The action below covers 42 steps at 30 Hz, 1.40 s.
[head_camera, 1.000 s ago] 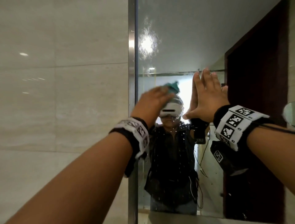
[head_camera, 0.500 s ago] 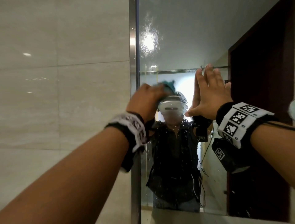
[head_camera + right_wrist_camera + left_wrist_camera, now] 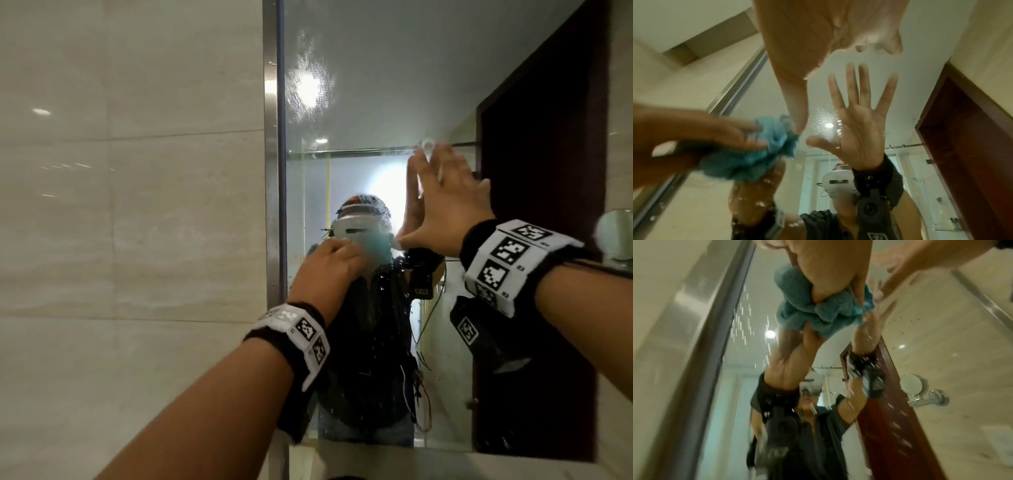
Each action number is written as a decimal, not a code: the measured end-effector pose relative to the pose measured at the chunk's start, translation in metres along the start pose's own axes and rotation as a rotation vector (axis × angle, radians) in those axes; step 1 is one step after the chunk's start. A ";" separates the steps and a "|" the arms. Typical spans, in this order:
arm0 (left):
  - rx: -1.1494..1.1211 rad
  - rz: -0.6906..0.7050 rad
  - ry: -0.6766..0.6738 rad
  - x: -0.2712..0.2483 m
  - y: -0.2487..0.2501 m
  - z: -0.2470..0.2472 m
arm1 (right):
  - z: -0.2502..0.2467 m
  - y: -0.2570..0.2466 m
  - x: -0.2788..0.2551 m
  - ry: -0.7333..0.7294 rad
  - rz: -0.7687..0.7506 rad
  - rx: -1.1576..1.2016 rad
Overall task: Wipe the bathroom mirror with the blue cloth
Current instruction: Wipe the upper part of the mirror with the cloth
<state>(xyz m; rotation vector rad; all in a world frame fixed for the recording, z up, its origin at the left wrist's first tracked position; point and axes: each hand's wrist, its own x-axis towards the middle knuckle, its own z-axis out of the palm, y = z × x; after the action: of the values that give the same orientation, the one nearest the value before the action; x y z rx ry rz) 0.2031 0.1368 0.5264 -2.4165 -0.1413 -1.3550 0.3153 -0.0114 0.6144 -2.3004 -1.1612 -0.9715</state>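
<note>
The left hand (image 3: 329, 270) has swept the blue cloth (image 3: 375, 245) down the bathroom mirror (image 3: 376, 85) since a second ago, from above the reflected headset to just below it, its grip bunched tight round the crumpled cloth pressed on the glass. The right hand (image 3: 445, 205) stays flat against the mirror, fingers straight, holding nothing. Water droplets (image 3: 394, 274) still speckle the glass below the cloth, so the wipe looks only partway done.

Dim warm light; lamp glare (image 3: 307, 89) on mirror; wrist views motion-blurred.
</note>
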 end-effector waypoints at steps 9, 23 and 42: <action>-0.009 -0.094 0.199 0.128 -0.004 -0.018 | 0.004 0.025 -0.009 -0.080 0.091 0.064; 0.102 0.242 -0.007 0.059 0.025 0.012 | 0.005 0.029 -0.008 -0.076 0.064 0.011; 0.004 0.198 -0.206 0.014 0.057 0.045 | -0.001 0.039 -0.024 -0.128 0.017 -0.063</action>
<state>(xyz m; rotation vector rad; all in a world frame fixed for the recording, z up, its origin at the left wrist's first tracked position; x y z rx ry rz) 0.2613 0.0989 0.5018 -2.4880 0.0417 -1.0186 0.3362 -0.0479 0.5965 -2.4493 -1.1752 -0.8772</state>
